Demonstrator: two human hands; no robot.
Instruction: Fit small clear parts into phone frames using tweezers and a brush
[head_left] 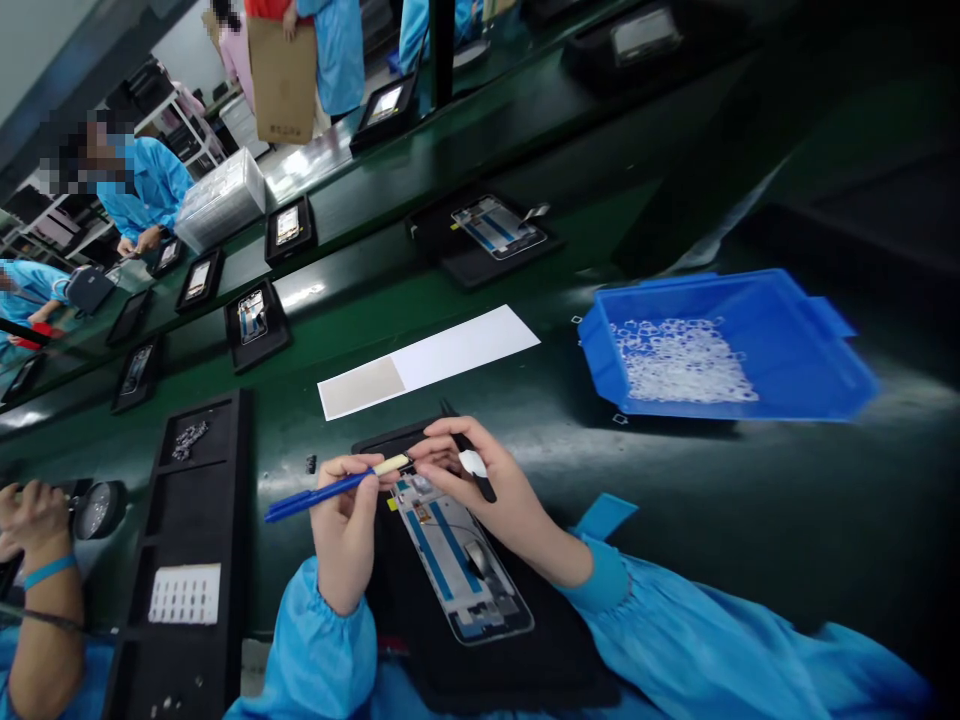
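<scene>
My left hand [345,540] is closed around a blue pen-like tool [315,496] with a cream-coloured end pointing right. In my right hand [517,505] are black tweezers [484,482] with a white patch, lying across the palm. The right fingertips pinch close to the cream end; a tiny dark piece may be there, too small to make out. Below both hands lies an opened phone frame [459,570] with blue strips and a loose silver flap, on a black mat [555,650]. The frame's upper end is partly hidden by my fingers.
A blue bin [810,370] of small white pieces stands right. Behind my hands lies a white card strip [472,345]. To the left are a black compartment tray [236,480] and a co-worker's hand [37,520]. Phones on black trays [277,330] line the conveyor.
</scene>
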